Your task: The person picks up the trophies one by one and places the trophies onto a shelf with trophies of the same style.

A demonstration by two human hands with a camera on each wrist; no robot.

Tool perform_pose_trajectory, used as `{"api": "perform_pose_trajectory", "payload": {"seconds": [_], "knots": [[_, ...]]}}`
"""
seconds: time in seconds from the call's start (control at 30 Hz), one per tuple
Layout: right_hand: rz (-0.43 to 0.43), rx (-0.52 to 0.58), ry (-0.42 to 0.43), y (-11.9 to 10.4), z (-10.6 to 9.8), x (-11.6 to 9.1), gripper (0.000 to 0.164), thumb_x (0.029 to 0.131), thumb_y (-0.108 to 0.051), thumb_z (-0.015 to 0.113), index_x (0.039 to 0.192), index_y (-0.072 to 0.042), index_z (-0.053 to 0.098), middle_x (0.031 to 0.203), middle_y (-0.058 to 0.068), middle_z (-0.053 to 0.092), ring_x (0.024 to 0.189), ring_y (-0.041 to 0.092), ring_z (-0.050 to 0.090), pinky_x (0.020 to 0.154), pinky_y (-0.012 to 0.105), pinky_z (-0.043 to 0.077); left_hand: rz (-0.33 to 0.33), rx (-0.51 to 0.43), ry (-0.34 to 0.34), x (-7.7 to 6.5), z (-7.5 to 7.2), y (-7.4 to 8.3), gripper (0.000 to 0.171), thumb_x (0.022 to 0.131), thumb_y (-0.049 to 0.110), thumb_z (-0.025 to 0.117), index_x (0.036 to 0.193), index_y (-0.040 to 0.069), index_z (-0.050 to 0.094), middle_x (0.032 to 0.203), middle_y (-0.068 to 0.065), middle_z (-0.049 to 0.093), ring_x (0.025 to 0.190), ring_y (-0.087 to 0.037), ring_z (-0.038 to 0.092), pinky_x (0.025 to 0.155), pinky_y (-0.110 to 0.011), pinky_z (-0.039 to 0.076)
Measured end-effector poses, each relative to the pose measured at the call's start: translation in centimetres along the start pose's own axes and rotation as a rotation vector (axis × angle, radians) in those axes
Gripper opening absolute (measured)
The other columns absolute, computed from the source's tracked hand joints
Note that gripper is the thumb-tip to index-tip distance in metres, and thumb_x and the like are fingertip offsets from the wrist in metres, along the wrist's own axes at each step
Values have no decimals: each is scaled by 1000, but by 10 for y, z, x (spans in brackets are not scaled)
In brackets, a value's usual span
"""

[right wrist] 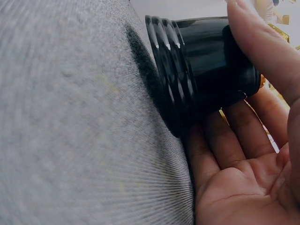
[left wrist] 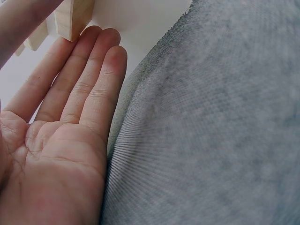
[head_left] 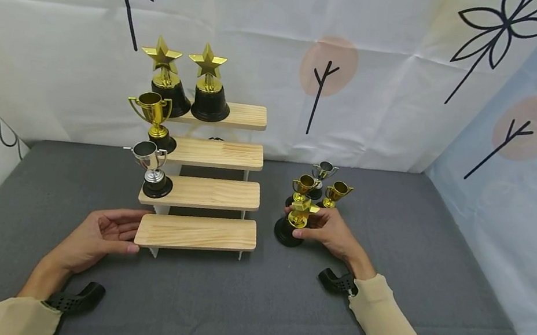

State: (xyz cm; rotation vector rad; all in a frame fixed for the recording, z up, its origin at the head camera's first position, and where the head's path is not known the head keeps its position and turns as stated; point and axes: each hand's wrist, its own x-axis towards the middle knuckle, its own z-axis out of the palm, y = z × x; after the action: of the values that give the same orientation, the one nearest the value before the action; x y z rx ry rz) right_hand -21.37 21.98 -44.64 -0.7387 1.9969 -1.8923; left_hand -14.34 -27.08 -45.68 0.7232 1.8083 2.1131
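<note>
My left hand [head_left: 100, 236] is at the left end of the lowest step of a wooden tiered display stand [head_left: 197, 233]. Its fingers are nearly straight, with fingertips [left wrist: 111, 37] right by the board's corner. In my right hand [head_left: 329, 233] is a gold star trophy [head_left: 299, 216], gripped with the thumb at the front and the fingers behind. Its black base [right wrist: 211, 61] is close over the grey cloth in the right wrist view. Just behind it stand two small gold cup trophies [head_left: 337, 192] and a silver cup trophy [head_left: 323, 170].
Two star trophies [head_left: 211, 94] stand on the stand's top step. A gold cup trophy [head_left: 153, 111] is at the left of the step below, and a silver cup trophy [head_left: 154, 170] one step lower. Grey cloth [head_left: 234, 314] covers the table; a printed backdrop [head_left: 273, 4] hangs behind.
</note>
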Motion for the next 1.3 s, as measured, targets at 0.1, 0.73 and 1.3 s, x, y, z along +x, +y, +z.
{"api": "perform_pose_trajectory", "payload": {"seconds": [0.1,0.73,1.3], "knots": [[-13,4,-8,0,0,0,51,87,3,77,135,8,60,134,28,60,126,25,60,103,30,53,-11,14,9,-1,0,0,65,82,-27,64,143,-13,45,137,-3,62,124,-17,62,102,-32,53],[-42,1,53,-20,-1,1,52,88,4,75,134,16,54,135,35,55,125,25,60,100,29,55,-17,18,11,-1,0,0,66,82,-26,64,143,-19,40,137,-3,62,125,-17,61,103,-32,53],[-153,-14,50,-55,1,3,46,92,2,72,134,13,57,135,28,60,131,33,55,108,35,51,-26,27,17,0,-1,0,67,82,-25,66,143,-18,40,136,-3,62,125,-17,61,102,-33,53]]}}
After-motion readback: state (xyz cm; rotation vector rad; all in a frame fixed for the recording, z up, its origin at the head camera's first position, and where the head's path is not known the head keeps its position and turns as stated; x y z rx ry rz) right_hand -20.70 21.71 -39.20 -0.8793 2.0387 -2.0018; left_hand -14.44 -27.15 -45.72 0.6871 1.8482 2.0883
